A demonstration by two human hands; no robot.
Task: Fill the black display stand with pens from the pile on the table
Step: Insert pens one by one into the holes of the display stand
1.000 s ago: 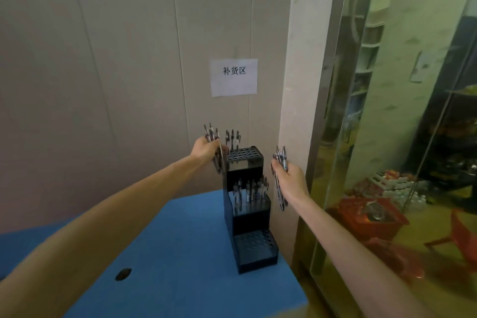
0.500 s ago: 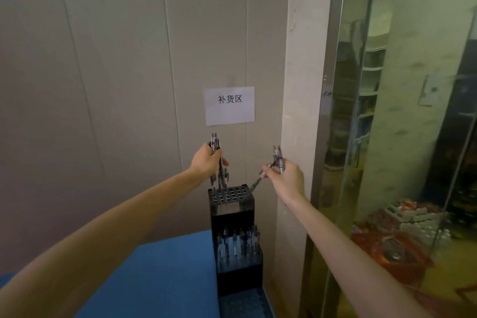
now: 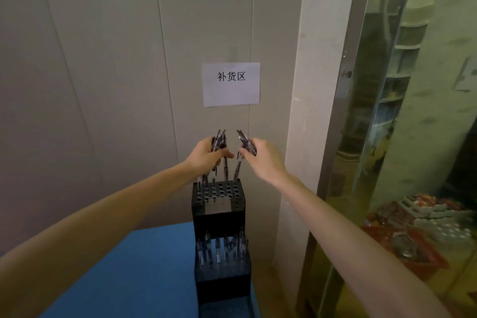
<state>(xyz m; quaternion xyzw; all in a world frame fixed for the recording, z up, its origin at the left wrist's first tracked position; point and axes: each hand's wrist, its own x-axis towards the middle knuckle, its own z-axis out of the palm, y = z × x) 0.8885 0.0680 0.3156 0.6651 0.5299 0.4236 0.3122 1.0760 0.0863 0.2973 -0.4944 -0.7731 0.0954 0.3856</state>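
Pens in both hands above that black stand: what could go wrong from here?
Each hand grips a bunch: the left hand and right hand could let spare pens slip while one is fed in. The top tier's holes are small, so a tip may miss. The tall stand sits at the blue table's edge and might tip.

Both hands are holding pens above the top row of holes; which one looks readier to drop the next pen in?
Probably the left hand: its pens hang nearly upright, tips close above the stand. The right hand holds its pens more tilted.
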